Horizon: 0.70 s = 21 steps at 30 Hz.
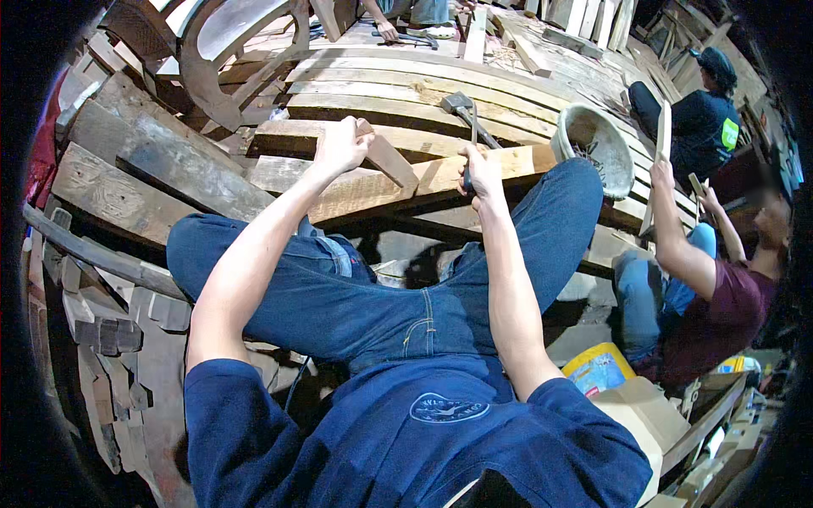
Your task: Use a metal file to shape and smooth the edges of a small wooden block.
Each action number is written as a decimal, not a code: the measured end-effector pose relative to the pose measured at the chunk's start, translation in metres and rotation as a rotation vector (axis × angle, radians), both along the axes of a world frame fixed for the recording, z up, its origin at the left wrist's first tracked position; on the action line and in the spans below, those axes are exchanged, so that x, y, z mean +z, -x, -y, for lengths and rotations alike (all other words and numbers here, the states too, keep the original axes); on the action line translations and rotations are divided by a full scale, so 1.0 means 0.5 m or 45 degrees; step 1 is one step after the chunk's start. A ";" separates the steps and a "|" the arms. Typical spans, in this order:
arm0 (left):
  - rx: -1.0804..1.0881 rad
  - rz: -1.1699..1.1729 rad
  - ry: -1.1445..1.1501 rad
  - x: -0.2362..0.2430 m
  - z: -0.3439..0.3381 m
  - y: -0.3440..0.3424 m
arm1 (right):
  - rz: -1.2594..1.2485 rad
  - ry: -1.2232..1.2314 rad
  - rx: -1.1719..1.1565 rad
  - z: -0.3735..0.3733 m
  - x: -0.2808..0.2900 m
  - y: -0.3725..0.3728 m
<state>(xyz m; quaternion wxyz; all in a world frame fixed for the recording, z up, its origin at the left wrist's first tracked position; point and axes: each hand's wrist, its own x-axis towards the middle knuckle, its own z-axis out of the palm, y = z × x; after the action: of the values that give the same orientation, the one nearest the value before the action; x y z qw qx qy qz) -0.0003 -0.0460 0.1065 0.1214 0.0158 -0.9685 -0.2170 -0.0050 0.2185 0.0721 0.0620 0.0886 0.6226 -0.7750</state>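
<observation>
My left hand [343, 146] is closed around the upper end of a short flat wooden board [392, 162]. Its lower end slants down against a long beam [351, 196] in front of me. To the right, my right hand [482, 173] grips a dark-handled tool with a thin metal blade [474, 124] that points up and away from me. That hand is just above the beam, apart from the board. Beyond it, a hammer [458, 103] lies on the planks, its handle partly behind the blade.
A pale bucket [624, 168] with small, unclear contents stands beside my right knee. Planks [356, 78] stretch ahead, and stacked timber [127, 190] fills the left. Close on my right, a person in a maroon shirt [720, 309] holds wood. Another person [699, 123] sits farther back.
</observation>
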 end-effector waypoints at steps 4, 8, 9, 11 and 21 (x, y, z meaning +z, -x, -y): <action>0.091 0.039 0.051 0.001 -0.002 -0.011 | -0.007 -0.034 0.024 0.002 -0.003 0.003; 0.096 0.017 0.121 0.004 -0.009 -0.012 | 0.014 -0.014 0.003 -0.001 -0.009 0.003; 0.113 0.071 0.171 0.008 -0.010 -0.012 | 0.013 -0.020 0.007 0.000 -0.009 0.004; 0.119 0.082 0.179 0.001 -0.003 -0.006 | 0.004 -0.028 0.031 -0.003 -0.009 0.006; 0.132 0.191 0.390 0.021 0.008 -0.026 | 0.041 -0.006 0.086 -0.005 -0.011 0.009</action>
<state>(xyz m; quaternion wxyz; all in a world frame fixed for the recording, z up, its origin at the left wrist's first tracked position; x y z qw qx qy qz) 0.0126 -0.0500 0.1170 0.0606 0.0632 -0.9944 -0.0588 -0.0093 0.2209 0.0666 0.0981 0.0801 0.6259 -0.7695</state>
